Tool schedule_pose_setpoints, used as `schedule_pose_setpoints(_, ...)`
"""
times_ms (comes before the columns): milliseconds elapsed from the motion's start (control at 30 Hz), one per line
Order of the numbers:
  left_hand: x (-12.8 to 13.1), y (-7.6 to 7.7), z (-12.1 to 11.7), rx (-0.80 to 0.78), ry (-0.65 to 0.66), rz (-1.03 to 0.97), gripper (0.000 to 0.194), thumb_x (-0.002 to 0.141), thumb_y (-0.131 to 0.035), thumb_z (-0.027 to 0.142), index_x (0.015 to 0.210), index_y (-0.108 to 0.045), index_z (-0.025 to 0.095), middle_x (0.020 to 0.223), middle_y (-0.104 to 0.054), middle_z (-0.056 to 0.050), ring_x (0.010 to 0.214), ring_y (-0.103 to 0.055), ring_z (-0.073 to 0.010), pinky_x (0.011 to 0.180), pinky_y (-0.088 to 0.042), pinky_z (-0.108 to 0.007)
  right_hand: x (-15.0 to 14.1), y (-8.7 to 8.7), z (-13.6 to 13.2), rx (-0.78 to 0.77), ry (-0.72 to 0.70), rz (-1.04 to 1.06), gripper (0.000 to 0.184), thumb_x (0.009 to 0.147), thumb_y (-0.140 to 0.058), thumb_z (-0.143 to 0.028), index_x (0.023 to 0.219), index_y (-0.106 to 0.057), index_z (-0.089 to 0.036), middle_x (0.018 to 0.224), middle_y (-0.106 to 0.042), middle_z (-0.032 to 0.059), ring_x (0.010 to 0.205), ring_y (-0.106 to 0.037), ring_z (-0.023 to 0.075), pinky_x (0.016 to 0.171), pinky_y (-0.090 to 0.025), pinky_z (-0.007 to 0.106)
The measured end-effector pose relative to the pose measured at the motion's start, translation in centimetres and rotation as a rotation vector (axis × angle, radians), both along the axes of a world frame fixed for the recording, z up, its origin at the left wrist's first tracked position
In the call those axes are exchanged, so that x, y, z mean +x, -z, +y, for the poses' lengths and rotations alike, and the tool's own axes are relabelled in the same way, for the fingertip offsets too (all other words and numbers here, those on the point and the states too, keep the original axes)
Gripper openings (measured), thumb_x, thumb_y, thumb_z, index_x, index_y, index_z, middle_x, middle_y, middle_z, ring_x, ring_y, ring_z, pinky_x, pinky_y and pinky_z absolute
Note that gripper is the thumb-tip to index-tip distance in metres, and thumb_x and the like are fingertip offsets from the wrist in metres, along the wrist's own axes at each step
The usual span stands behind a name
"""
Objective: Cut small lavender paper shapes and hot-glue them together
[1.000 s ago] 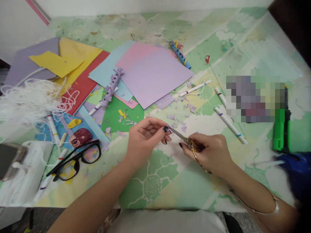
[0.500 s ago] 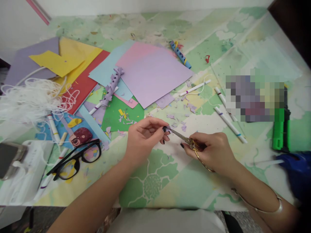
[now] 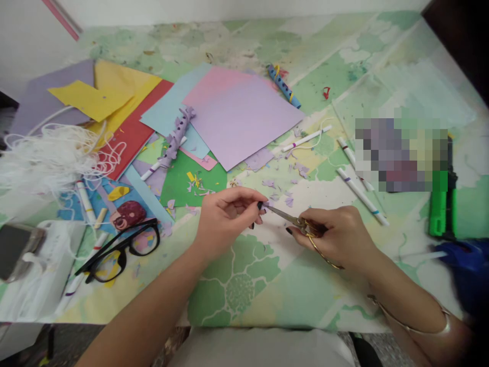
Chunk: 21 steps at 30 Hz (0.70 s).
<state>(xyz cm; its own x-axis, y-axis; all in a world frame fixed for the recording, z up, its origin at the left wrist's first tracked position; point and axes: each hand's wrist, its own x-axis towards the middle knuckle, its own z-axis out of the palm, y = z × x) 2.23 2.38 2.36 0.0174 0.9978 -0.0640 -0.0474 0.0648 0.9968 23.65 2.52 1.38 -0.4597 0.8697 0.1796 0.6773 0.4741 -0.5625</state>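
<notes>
My left hand (image 3: 225,216) is closed in a pinch over the table's near middle, holding a tiny purple paper scrap (image 3: 265,205) at its fingertips. My right hand (image 3: 336,237) grips small gold-handled scissors (image 3: 294,220), whose blades point left and meet the scrap at my left fingertips. Purple paper bits (image 3: 280,191) lie scattered on the green patterned table cover (image 3: 244,285) just beyond both hands.
Coloured paper sheets (image 3: 237,114) overlap at the back, with a purple paper roll (image 3: 175,136) on them. White string (image 3: 49,153), black glasses (image 3: 122,250) and a white box with a phone (image 3: 23,255) lie left. Several markers (image 3: 361,196) and a green stapler-like tool (image 3: 439,206) lie right.
Both hands have stayed nearly in place; my right hand and the scissors have shifted slightly right and down. The scissor tips remain at my left fingertips.
</notes>
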Motion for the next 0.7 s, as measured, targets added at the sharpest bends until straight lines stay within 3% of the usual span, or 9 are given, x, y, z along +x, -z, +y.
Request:
schedule_pose_setpoints(200, -0.15, -0.18, 0.05, 0.017, 0.021, 0.006, 0.019, 0.072, -0.06, 0.0, 0.077, -0.072, 0.014, 0.061, -0.066, 0.002, 0.049, -0.062, -0.0066, 0.045, -0.051, -0.014, 0.11, 0.1, 0.12, -0.056, -0.006, -0.007, 0.024, 0.078, -0.064, -0.028, 0.058, -0.057, -0.018, 0.043, -0.039, -0.006, 0.042, -0.03, 0.0062, 0.042, -0.029, 0.021)
schedule_pose_setpoints(500, -0.08, 0.5, 0.03, -0.053, 0.054, -0.152, 0.009, 0.081, -0.063, 0.009, 0.086, -0.069, 0.014, 0.066, -0.07, -0.001, 0.057, -0.068, -0.0119, 0.049, -0.055, -0.02, 0.07, -0.03, 0.05, -0.115, 0.007, 0.038, 0.022, 0.079, -0.064, -0.027, 0.06, -0.057, -0.018, 0.045, -0.038, -0.0055, 0.044, -0.029, 0.0069, 0.043, -0.029, 0.022)
schedule_pose_setpoints(700, -0.08, 0.55, 0.06, -0.123, 0.062, -0.176, 0.001, 0.082, -0.065, 0.014, 0.082, -0.065, 0.014, 0.067, -0.073, -0.003, 0.057, -0.07, -0.0144, 0.05, -0.057, -0.022, -0.02, -0.13, 0.07, -0.156, 0.029, 0.074, 0.025, 0.079, -0.064, -0.028, 0.058, -0.054, -0.018, 0.046, -0.034, -0.0055, 0.046, -0.026, 0.0077, 0.043, -0.027, 0.023)
